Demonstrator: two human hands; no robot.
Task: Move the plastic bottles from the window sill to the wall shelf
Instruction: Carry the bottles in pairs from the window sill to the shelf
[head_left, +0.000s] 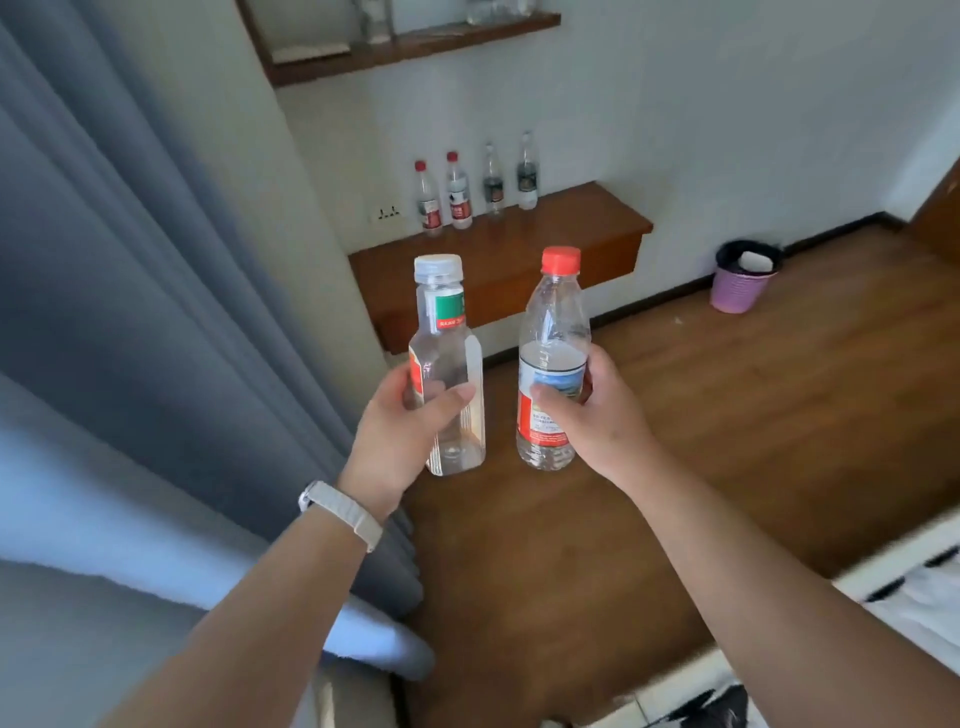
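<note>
My left hand (400, 426) grips a clear square-sided bottle with a white cap (448, 332), held upright. My right hand (597, 415) grips a round clear bottle with a red cap (553, 322), also upright, close beside the first. Ahead, a low wooden wall shelf (571, 234) carries several plastic bottles along the wall: two with red caps (441, 195) on the left and two with dark labels (511, 179) on the right. A higher wooden shelf (405, 49) at the top holds glassware, partly cut off by the frame.
Grey curtains (156, 312) hang at the left. A pink waste bin with a black liner (743, 280) stands on the wooden floor (727, 441) by the wall. A bed edge with white and black bedding (909, 597) lies at the lower right.
</note>
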